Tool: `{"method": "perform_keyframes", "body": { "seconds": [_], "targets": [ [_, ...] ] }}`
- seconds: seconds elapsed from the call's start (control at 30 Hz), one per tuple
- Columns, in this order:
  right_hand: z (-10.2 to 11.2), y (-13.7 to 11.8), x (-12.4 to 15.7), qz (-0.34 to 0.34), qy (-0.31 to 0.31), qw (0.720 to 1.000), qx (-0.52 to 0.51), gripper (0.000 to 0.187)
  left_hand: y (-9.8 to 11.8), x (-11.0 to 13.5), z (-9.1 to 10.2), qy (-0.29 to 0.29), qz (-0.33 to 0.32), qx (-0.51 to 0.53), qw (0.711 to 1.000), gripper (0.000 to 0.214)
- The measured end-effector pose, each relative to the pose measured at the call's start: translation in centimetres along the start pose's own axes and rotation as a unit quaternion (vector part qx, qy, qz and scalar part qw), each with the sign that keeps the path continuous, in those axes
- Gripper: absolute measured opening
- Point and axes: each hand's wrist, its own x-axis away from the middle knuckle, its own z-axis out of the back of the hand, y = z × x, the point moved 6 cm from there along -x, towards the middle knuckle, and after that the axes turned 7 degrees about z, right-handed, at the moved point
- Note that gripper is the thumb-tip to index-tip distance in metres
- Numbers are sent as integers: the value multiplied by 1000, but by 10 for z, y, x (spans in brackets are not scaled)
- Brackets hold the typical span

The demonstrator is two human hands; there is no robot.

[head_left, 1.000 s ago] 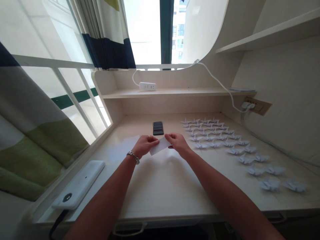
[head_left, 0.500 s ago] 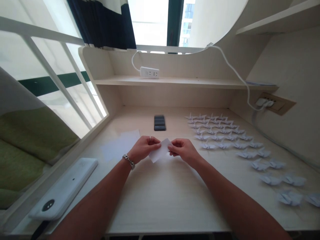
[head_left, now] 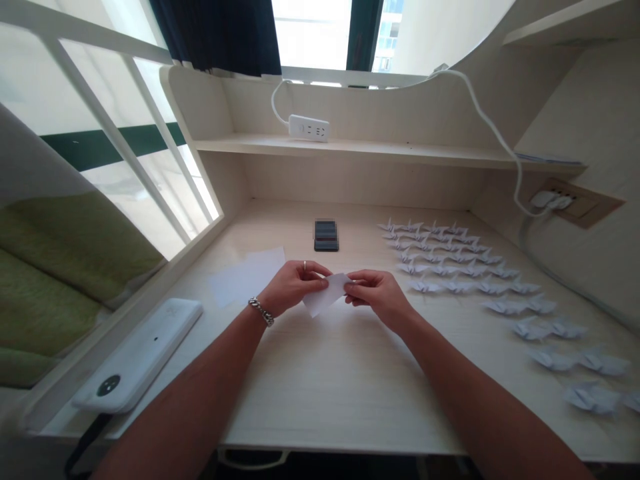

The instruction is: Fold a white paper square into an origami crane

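Between my two hands is a small white sheet of paper (head_left: 326,298), held above the middle of the desk (head_left: 320,400). My left hand (head_left: 295,285) pinches its left upper side between thumb and fingers; a ring and a chain bracelet show on that hand and wrist. At the right corner, my right hand (head_left: 373,293) grips the paper with thumb and forefinger, the other fingers curled under. Loose white paper sheets (head_left: 245,275) lie flat just left of my left hand. To the right of my right hand stand several rows of folded paper cranes (head_left: 450,267).
A dark phone-like object (head_left: 327,235), partly blurred, lies beyond my hands. At the left edge rests a long white device (head_left: 143,353) with a black strap. A power strip (head_left: 309,128) sits on the shelf (head_left: 370,150), and a white cable (head_left: 493,127) runs to the wall socket (head_left: 580,203).
The whole view has shifted slightly as the head tilted down. Both hands keep hold of the paper, and the fingers have moved a little along its upper edge.
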Motion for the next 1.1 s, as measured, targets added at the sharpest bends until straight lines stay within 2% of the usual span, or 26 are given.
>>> {"method": "perform_keyframes", "body": {
  "seconds": [0.37, 0.53, 0.63, 0.97, 1.1],
  "targets": [
    [-7, -6, 6, 11, -18, 996, -86, 20, 3, 3, -5, -26, -13, 118, 993, 11],
    [-13, -7, 8, -8, -60, 993, -97, 22, 10, 6, -8, -15, -28, 35, 999, 9],
    [-12, -3, 7, -15, -33, 997, -65, 27, 10, 5, -12, -13, -37, -18, 999, 13],
    [-8, 2, 3, -13, -29, 999, -10, 32, 5, 3, -13, -22, -29, -28, 999, 20],
    [-7, -1, 4, -11, -50, 999, -19, 33, 6, 3, -10, 12, -14, -51, 999, 17]
  ]
}}
